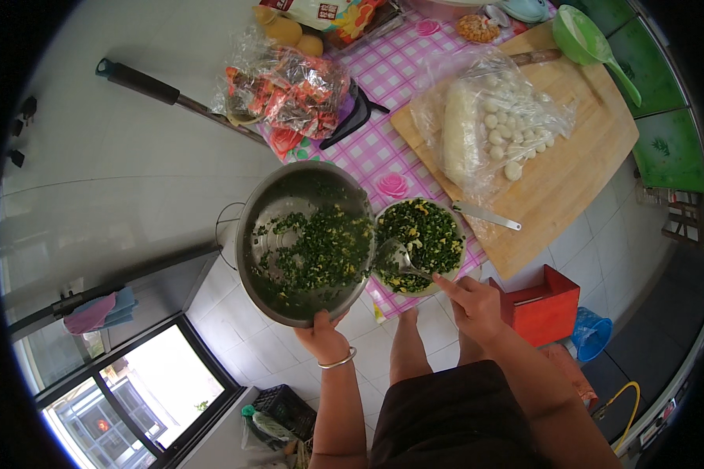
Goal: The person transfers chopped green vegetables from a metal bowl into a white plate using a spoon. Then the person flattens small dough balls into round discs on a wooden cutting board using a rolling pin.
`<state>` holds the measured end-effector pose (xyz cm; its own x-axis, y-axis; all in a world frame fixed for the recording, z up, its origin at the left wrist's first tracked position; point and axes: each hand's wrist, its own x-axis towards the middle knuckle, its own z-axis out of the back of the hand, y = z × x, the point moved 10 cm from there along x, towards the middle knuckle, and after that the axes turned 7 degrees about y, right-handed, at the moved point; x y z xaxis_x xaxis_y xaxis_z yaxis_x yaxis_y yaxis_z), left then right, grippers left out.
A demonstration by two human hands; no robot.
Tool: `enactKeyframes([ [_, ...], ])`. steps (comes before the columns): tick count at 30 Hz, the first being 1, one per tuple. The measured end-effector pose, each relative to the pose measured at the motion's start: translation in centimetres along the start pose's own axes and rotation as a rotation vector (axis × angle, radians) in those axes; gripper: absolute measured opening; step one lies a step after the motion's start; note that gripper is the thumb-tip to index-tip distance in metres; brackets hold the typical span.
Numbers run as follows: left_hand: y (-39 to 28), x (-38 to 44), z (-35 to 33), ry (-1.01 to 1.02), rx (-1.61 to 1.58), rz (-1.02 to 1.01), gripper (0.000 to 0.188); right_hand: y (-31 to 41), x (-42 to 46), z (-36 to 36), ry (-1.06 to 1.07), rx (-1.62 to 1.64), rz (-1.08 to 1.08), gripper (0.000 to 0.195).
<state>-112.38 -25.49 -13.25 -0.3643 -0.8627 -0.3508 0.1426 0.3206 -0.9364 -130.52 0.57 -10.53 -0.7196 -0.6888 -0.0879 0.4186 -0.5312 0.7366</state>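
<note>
My left hand (327,337) grips the near rim of a large stainless steel pot (304,319), which tilts toward a smaller bowl on its right. Inside the pot lies a chopped green filling with yellow bits (334,246). The smaller bowl (461,267) is full of the same mixture and sits at the corner of the table. My right hand (472,305) holds a metal spoon (413,269) by its handle. The spoon's head rests over the left part of the bowl, close to the pot's rim.
A wooden board (563,187) carries plastic-covered dough (462,135), several small dough pieces (504,129), and a flat metal spatula (487,214). Behind the pot are plastic-wrapped red packets (305,88) on the checked tablecloth (358,126). A red box (542,308) stands on the floor at right.
</note>
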Motion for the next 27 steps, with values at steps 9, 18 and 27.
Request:
enactKeyframes([
  [9, -0.6, 0.8, 0.4, 0.009, -0.011, 0.019, 0.053, 0.2, 1.2, 0.4, -0.039, 0.032, -0.05, 0.053],
  [18, 0.5, 1.6, 0.7, 0.041, -0.203, 0.203, 0.054, 2.1, 2.7, 1.3, -0.093, 0.273, -0.16, 0.047],
  [27, 1.5, 2.0, 1.7, 0.147, -0.244, 0.265, 0.054, 6.5, 6.6, 2.2, -0.07, -0.035, 0.061, 0.053],
])
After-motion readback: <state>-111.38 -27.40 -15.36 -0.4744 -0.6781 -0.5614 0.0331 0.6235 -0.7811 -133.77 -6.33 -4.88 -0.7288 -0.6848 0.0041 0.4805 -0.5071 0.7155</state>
